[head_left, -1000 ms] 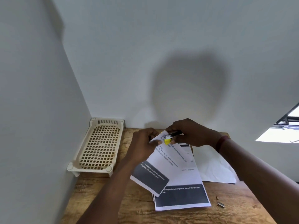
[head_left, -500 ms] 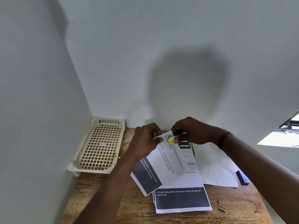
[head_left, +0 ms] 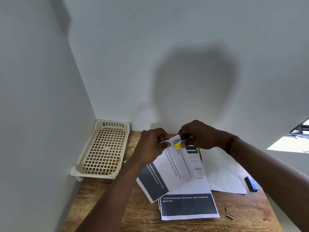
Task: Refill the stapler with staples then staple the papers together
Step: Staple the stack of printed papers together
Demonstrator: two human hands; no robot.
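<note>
A wooden desk (head_left: 133,215) set into a white-walled corner is seen from above. Over its far middle, a small black stapler (head_left: 184,137) with a yellow tip is gripped by the right hand (head_left: 202,136), whose fingers are curled round it. The mouth of the stapler is placed at the top corner of a few printed papers (head_left: 173,166). That same corner is pinched between the thumb and fingers of the left hand (head_left: 152,146), just beside the stapler, so the papers are held raised at the top and slope down towards the viewer. Their lower end overlaps a flat stack of printed sheets (head_left: 189,206) with a dark band across the near edge. A blank white sheet (head_left: 224,174) is spread on the desk to the right of the stack, and a small blue box (head_left: 251,184) lies at its right edge. A short strip of staples (head_left: 229,216) lies loose near the front right of the desk, apart from the stack. A cream plastic lattice tray (head_left: 105,151) is placed in the far left corner against the wall. A red band (head_left: 231,144) is worn on the right wrist.
</note>
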